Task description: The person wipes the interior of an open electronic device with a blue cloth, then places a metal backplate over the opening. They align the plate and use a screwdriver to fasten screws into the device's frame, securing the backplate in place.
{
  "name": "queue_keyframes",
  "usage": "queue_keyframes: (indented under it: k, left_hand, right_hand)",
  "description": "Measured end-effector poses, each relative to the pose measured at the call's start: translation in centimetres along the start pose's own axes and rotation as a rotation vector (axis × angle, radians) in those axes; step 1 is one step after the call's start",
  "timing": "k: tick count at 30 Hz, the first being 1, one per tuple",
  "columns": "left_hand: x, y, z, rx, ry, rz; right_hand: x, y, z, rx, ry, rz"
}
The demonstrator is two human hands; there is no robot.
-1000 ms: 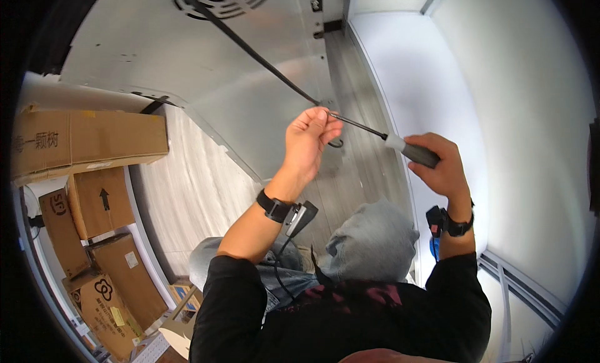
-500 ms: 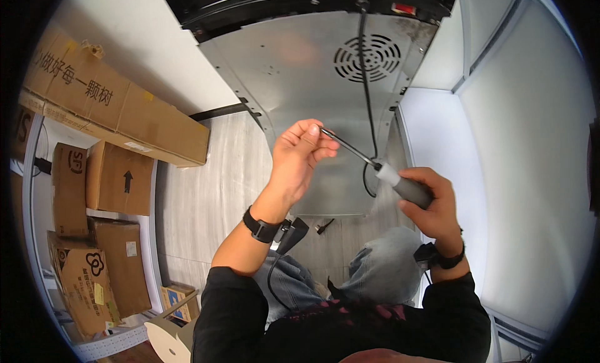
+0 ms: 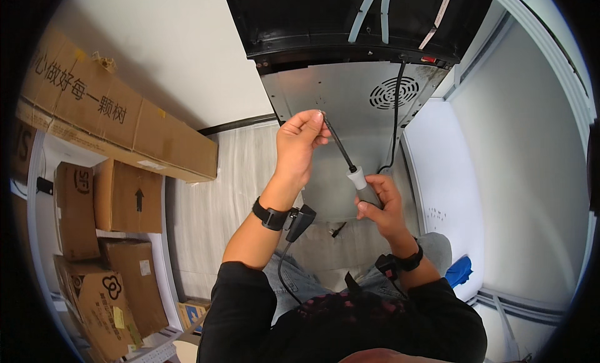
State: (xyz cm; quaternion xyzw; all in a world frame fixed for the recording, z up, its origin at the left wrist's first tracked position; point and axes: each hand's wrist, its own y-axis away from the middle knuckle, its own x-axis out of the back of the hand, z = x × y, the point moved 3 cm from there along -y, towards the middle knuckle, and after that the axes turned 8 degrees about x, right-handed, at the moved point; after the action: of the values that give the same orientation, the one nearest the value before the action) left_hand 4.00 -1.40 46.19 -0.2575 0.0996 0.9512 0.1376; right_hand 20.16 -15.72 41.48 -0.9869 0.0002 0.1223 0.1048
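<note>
I hold a screwdriver (image 3: 355,174) with a grey handle and a dark shaft in front of a metal appliance. My right hand (image 3: 389,212) is closed round the handle. At the shaft's far end, the fingers of my left hand (image 3: 295,147) pinch the tip; any small part between them is too small to make out. Beyond my hands stands the appliance's bare metal back panel (image 3: 340,91), with a round slotted vent (image 3: 387,93). A black power cord (image 3: 396,116) hangs down over it. The screwdriver appears apart from the panel.
Cardboard boxes (image 3: 134,197) fill a shelf at the left, with a long carton (image 3: 119,116) on top. A white panel (image 3: 447,175) stands close on the right, near a blue item (image 3: 459,271). A small black plug (image 3: 338,230) lies on the floor before me.
The view has shifted, so more of the appliance's black upper part shows. My right hand has come left, closer to my left hand, and the screwdriver points more steeply away from me.
</note>
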Motion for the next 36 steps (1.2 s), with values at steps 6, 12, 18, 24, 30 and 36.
queue_keyframes:
  k: [6, 12, 18, 24, 30, 36]
  left_hand:
    - [-1.2, -0.5, 1.8, -0.021, -0.189, -0.116]
    - [-1.8, -0.4, 3.1, -0.064, -0.305, -0.18]
    - [1.8, 0.1, 5.3, -0.782, -0.8, 0.3]
    - [1.6, -3.5, 6.1, -0.656, -0.744, 0.372]
    - [0.8, -5.0, 5.6, -0.669, -0.693, 0.395]
    - [1.0, -5.5, 5.1, -0.708, -0.64, 0.416]
  right_hand:
    - [-1.1, -0.1, -0.4, -0.01, -0.078, 0.152]
    - [-1.7, -0.2, -0.7, 0.02, -0.16, 0.196]
    - [-2.4, -0.7, -0.3, 0.184, -0.139, 0.227]
    - [-2.3, -4.3, -0.9, 0.296, 0.3, 0.25]
    - [-2.7, -10.6, -4.0, 0.625, 0.519, 0.315]
    - [-3.1, -13.9, -4.9, 0.808, 0.639, 0.194]
